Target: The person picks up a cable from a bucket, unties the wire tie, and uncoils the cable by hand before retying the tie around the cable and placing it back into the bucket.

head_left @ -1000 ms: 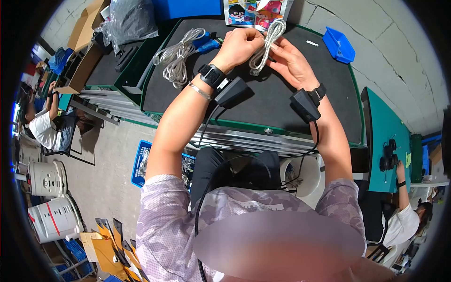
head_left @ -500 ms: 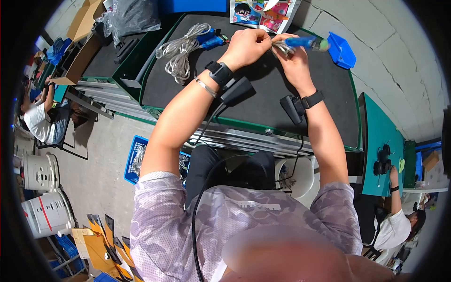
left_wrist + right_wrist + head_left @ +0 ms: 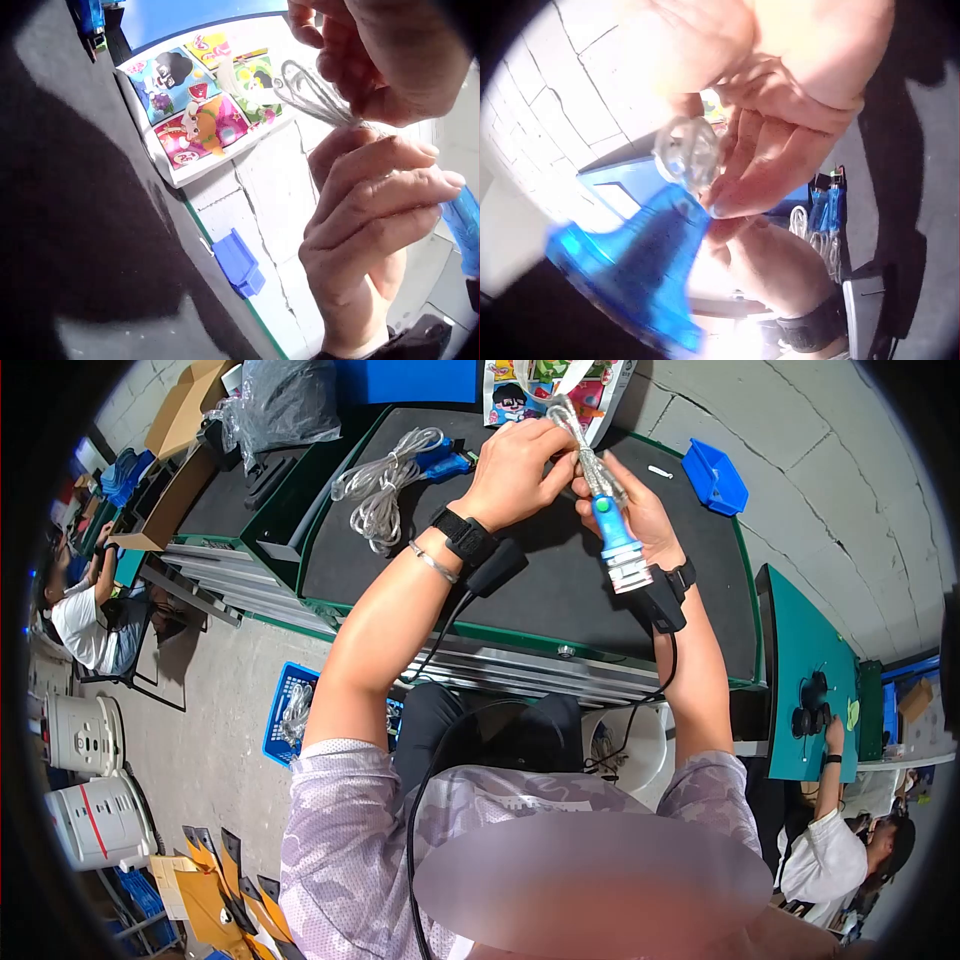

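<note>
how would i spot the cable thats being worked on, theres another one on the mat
Start at the black mat on the green-edged bench. Above its far edge, both hands meet: the left hand and right hand hold a folded bundle of clear silvery cable. Unlike the loose cable pile lying on the mat's left side, this one is held up, its blue connector pointing toward the person.

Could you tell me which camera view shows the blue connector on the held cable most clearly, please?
The head view: the blue connector hangs whole below both hands, its metal end showing. The right wrist view shows it huge and blurred; the left wrist view catches only a blue sliver at the edge.
</note>
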Demonstrator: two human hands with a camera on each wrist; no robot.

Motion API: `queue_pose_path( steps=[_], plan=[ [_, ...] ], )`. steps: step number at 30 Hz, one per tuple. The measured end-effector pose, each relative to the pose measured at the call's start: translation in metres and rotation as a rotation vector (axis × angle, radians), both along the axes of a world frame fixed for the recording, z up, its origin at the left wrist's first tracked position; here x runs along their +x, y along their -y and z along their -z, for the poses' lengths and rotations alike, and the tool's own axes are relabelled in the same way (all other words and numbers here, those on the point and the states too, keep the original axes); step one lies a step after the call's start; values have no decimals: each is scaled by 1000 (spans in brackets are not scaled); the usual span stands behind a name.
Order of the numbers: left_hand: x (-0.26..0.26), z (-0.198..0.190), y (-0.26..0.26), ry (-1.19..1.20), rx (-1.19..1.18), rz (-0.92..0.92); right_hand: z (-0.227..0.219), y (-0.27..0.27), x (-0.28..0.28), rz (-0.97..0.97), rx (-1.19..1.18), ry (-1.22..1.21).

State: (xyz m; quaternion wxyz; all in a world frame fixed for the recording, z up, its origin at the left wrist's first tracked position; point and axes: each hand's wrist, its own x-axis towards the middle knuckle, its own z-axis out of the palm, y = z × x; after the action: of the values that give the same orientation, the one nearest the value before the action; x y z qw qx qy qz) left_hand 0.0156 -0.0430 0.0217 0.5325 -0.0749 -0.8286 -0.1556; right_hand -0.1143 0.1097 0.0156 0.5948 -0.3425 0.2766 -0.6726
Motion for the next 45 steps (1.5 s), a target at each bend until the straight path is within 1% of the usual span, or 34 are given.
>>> queue_pose_path(
  steps=[2,5,6,7,8,9,10,11,12,13,14,15,16,17,18,20,21,23,24,26,27,28,29,30,31,32,33,34,35,36,37,38,40,45],
  plan=[
    [0,0,-1,-10,16,25,-3,2,11,127,-15,-135],
    [4,-3,-5,92,207,68,-3,3,14,105,-51,-158],
    [3,-1,-4,94,208,69,-5,4,19,216,-31,-245],
    [2,0,-2,142,288,98,-6,5,21,326,-10,-333],
    [2,2,-2,191,368,126,-3,6,18,325,-8,-332],
    [2,1,-2,261,455,151,1,7,13,407,-4,-501],
    [1,3,-1,262,456,151,4,8,11,489,0,-671],
    [0,4,2,302,580,243,-3,4,18,549,-8,-781],
    [-2,6,4,342,702,335,-1,5,17,549,-7,-782],
    [-4,7,6,357,786,429,1,6,16,654,-66,-918],
    [-4,7,6,356,786,429,2,7,16,758,-126,-1053],
    [-3,6,7,375,840,539,2,7,16,757,-126,-1054],
    [-3,6,8,393,894,650,1,6,15,856,-166,-1188],
    [-2,4,7,393,893,650,0,6,15,955,-207,-1322],
    [0,3,5,391,916,682,-2,5,14,957,-207,-1323],
    [3,-1,-1,392,938,719,-11,4,14,1107,-397,-1631],
    [4,-3,-5,379,968,727,-13,4,13,1110,-395,-1632],
    [4,-4,-7,366,997,737,-17,4,12,1249,-537,-1779],
    [3,-4,-7,357,987,754,-17,2,15,1252,-535,-1779],
    [4,-5,-7,348,978,769,-16,1,25,1359,-307,-1499],
    [5,-7,-8,332,907,732,-6,4,15,1171,-174,-1097],
    [6,-8,-7,315,838,693,-6,1,9,916,-117,-1023],
    [6,-7,-3,312,840,688,-9,-3,9,725,9,-893],
    [4,-4,2,360,767,611,-12,-7,10,535,132,-759],
    [4,-2,5,410,692,535,-15,-7,11,533,133,-755],
    [5,-2,5,414,692,535,-19,-7,13,506,134,-598],
    [5,-3,3,393,581,468,-21,-8,13,477,134,-442],
    [6,-5,2,371,469,402,-21,-7,12,481,133,-440],
    [6,-7,0,373,466,406,-18,-6,10,449,89,-347],
    [7,-8,-3,342,387,363,-15,-5,7,416,45,-255],
    [8,-9,-6,311,310,319,-9,-3,1,389,39,-232],
    [9,-10,-9,313,308,321,-5,-1,-1,392,38,-229],
    [11,-12,-13,358,309,158,1,2,-2,478,-39,-242],
    [6,-5,-13,321,401,163,-4,3,1,481,-76,-246]
  ],
)
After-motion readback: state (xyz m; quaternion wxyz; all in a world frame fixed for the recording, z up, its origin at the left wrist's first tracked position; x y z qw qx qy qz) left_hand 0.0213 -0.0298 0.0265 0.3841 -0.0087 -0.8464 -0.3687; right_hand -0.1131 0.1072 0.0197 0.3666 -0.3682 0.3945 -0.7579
